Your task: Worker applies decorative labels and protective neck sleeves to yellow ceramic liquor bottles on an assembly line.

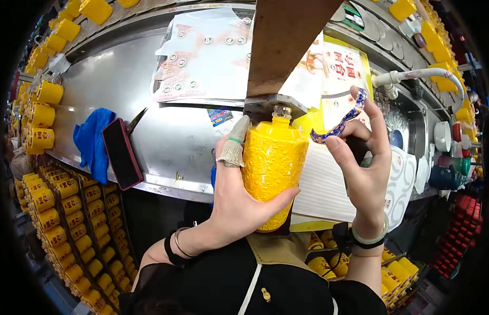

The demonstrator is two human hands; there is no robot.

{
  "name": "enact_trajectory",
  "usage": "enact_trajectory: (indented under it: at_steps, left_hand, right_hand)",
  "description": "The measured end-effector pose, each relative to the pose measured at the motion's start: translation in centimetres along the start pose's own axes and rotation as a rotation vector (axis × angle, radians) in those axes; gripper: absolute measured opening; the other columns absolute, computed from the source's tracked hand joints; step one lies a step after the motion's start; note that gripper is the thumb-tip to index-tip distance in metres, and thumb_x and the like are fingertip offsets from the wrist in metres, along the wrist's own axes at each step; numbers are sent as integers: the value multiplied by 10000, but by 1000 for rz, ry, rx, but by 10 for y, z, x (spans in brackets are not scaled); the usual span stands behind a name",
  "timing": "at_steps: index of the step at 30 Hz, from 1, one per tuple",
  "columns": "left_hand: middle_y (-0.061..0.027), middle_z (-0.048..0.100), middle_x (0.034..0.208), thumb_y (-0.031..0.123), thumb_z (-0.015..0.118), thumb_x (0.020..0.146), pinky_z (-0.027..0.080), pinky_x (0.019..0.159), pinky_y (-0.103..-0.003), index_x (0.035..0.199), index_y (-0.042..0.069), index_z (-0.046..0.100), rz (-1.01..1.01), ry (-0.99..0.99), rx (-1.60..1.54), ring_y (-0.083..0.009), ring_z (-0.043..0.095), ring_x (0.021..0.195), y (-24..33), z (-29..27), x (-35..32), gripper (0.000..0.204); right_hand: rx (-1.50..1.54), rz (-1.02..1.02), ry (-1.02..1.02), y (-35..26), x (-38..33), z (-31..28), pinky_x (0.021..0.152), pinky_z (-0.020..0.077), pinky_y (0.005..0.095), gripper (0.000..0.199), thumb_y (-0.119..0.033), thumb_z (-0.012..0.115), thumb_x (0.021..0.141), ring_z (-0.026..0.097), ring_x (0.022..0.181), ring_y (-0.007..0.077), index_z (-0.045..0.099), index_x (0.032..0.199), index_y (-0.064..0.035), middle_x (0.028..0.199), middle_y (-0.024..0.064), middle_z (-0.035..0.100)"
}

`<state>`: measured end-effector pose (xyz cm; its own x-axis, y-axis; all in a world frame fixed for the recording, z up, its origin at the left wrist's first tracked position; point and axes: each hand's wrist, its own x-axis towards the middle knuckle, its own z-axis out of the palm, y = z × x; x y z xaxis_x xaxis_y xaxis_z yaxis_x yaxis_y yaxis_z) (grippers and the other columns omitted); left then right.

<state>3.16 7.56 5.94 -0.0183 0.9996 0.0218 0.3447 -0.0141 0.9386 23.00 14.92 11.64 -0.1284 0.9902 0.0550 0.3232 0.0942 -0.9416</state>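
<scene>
Left hand [236, 202]: wrapped around left side of yellow bottle [276, 157], thumb across its lower front.
Right hand [369, 168]: holding curved, blue patterned strip [339, 128] with thumb and fingertip, near bottle's right shoulder.
Bottle neck: just beside the end of brown beam [278, 47].
Metal table [110, 68], left: phone [121, 154] beside blue cloth [92, 139].

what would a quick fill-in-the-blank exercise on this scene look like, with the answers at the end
1. The left grip holds a bottle coloured ____.
2. The right grip holds a strip whose main colour is ____.
3. Seen from above, the phone lies to the ____ of the bottle.

Missing words: yellow; blue; left.
</scene>
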Motion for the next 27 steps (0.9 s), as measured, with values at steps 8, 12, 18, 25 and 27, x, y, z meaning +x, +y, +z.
enact_trajectory:
  at_steps: [8,12,18,25,27]
  left_hand:
    - [-234,416,1379,261,969,691,411,1090,-460,1516,-96,260,71,37,14,-372,481,1272,2,-2,3,1146]
    - [-245,449,1348,296,969,685,420,1055,-468,1469,-95,376,139,161,-76,-393,485,1240,-1,-1,5,1058]
    - [-172,585,1266,252,942,704,454,999,-454,1361,-49,546,325,207,70,-370,513,1201,7,-2,21,824]
    - [-173,585,1246,195,935,697,476,969,-436,1298,-28,601,263,230,57,-345,544,1175,9,2,22,723]
    - [-175,584,1254,182,932,698,475,968,-428,1291,-24,607,256,189,37,-337,546,1174,8,1,22,706]
  right_hand:
    - [320,105,-68,-12,13,19,727,439,182,747,-23,741,922,567,808,45,336,1546,54,850,-7,633]
    - [288,237,-120,7,16,21,772,453,208,662,-28,720,943,577,814,61,385,1509,50,862,10,649]
    - [287,283,-124,15,16,23,706,444,194,668,-31,719,946,574,798,47,350,1493,78,852,13,643]
    - [280,301,-149,9,18,24,676,436,188,713,-3,753,903,545,761,37,365,1500,30,830,-9,593]
    - [263,299,-156,11,18,25,683,440,191,716,-7,757,900,546,765,38,367,1499,30,835,-7,597]
